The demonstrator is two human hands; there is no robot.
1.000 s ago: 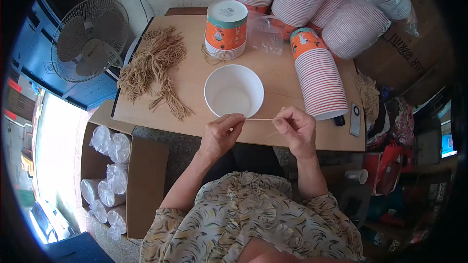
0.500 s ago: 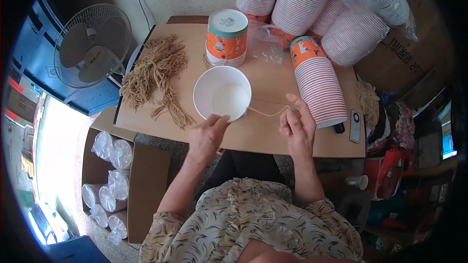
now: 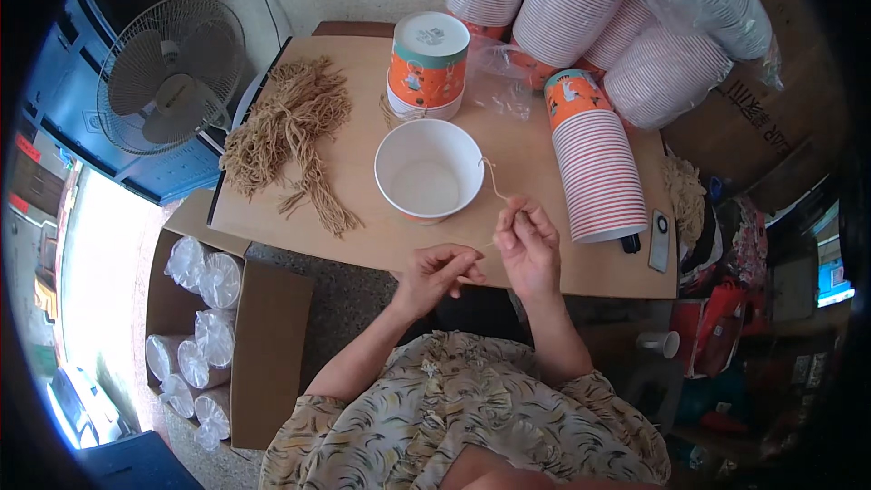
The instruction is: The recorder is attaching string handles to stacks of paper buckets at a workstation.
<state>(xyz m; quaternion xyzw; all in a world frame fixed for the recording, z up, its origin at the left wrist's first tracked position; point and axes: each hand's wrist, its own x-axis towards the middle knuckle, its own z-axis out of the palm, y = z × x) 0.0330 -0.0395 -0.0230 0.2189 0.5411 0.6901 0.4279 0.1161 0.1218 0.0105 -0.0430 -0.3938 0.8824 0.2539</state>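
Observation:
An open white paper bucket (image 3: 429, 183) stands upright near the table's front edge, its inside facing up. From its right rim a thin tan paper cord (image 3: 494, 179) runs down to my right hand (image 3: 529, 249), whose thumb and fingers are pinched on it. My left hand (image 3: 437, 279) is just left of the right one, in front of the bucket, fingers pinched together. A fine piece of the cord shows between the two hands; its end is hidden in the left fingers.
A heap of tan cords (image 3: 288, 132) lies on the table's left. Upside-down orange buckets (image 3: 426, 82) stand behind. To the right lies a long nested stack of buckets (image 3: 599, 172), with bagged stacks (image 3: 572, 4) beyond. A fan (image 3: 171, 74) and a carton of bagged stacks (image 3: 272, 345) are at left.
My left hand has left the bucket's front rim and come toward my right hand. The right hand has moved left and nearer my body with the cord. The bucket now sits slightly right.

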